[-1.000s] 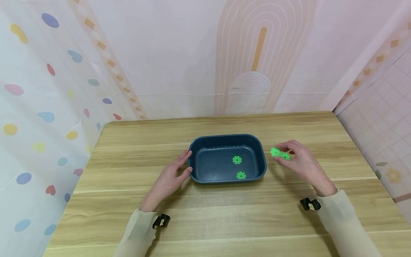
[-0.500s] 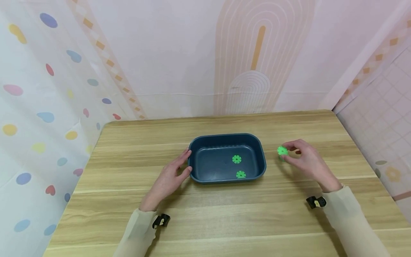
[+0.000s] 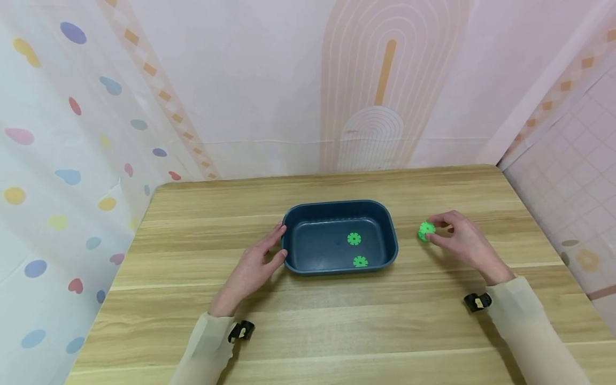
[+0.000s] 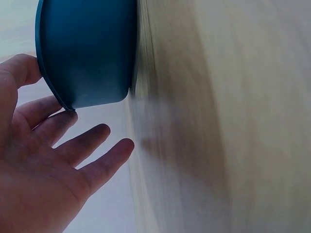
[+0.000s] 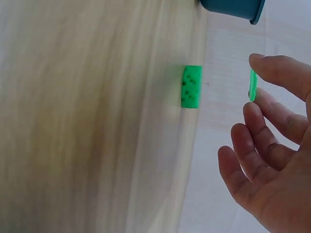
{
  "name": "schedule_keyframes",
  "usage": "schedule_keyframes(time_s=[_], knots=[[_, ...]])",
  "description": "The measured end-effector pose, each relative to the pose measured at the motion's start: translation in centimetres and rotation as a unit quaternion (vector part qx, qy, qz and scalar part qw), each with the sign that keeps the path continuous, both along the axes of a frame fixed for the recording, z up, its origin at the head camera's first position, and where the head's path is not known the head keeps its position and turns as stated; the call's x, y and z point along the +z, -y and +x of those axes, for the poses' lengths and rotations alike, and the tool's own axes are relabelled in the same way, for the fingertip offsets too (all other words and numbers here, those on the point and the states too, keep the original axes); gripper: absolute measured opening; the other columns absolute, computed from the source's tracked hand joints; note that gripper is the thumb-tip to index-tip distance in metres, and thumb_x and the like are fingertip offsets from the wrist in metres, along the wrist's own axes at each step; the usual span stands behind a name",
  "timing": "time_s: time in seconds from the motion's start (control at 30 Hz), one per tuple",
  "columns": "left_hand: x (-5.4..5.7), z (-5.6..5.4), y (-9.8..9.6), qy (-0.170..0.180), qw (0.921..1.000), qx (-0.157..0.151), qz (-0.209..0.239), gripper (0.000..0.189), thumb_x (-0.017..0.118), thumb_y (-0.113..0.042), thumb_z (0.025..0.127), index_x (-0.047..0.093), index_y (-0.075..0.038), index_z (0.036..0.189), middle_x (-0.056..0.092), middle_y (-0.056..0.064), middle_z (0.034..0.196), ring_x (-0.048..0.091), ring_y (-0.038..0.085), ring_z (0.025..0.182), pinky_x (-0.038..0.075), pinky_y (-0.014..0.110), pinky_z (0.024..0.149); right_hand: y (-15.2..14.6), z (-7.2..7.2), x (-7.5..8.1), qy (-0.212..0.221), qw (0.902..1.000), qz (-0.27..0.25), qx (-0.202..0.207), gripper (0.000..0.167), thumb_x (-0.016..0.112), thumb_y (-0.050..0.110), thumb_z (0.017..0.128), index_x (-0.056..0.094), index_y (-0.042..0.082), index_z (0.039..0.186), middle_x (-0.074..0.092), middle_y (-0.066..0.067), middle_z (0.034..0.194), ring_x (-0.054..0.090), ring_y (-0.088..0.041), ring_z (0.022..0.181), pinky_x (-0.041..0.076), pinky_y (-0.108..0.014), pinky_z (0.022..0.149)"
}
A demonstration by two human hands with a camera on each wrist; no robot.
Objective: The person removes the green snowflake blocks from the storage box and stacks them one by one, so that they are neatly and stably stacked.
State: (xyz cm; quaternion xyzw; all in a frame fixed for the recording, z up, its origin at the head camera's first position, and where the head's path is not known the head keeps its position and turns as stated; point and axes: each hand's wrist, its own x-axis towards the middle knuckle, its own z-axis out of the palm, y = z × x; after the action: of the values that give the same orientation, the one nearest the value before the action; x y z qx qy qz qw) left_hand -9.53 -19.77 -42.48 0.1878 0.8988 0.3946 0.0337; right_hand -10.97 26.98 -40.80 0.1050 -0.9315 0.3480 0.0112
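My right hand (image 3: 464, 241) pinches a thin green notched disc (image 5: 252, 86) between thumb and fingertip, the other fingers spread loosely. In the right wrist view, a short stack of green notched discs (image 5: 191, 86) stands on the table below the held one. The head view shows the held disc overlapping this stack. A dark blue rectangular bin (image 3: 317, 256) stands left of it. Two green notched discs lie inside, one mid-right (image 3: 354, 238) and one by the near wall (image 3: 360, 261). My left hand (image 3: 252, 267) rests thumb and fingertips at the bin's left rim, fingers fairly straight.
All this stands on a wood-grain table (image 3: 308, 331). Behind it hangs a pale patterned curtain (image 3: 260, 96), and another with coloured spots (image 3: 72, 176) covers the left side. Each wrist wears a black camera mount, the left one (image 3: 241, 331) near the table's front.
My right hand has moved right with its disc, from left of the stack to over it, then slightly lower. The left hand and the bin stay in place.
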Motion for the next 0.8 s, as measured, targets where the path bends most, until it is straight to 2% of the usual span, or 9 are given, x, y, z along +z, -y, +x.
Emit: schedule_keyframes(time_s=[0.8], knots=[[-0.1,-0.1,0.1,-0.001,1.0000,0.000,0.001,0.059,0.061,-0.021,0.106,0.039,-0.009,0.160,0.031,0.007,0.168,0.035,0.032,0.150,0.038,0.053,0.116,-0.8,-1.1,-1.0,0.029,0.9992,0.022,0.014,0.035,0.076,0.011,0.094,0.067,-0.007,0.123,0.065,-0.021,0.116,0.061,-0.035,0.107,0.055,-0.054,0.091]])
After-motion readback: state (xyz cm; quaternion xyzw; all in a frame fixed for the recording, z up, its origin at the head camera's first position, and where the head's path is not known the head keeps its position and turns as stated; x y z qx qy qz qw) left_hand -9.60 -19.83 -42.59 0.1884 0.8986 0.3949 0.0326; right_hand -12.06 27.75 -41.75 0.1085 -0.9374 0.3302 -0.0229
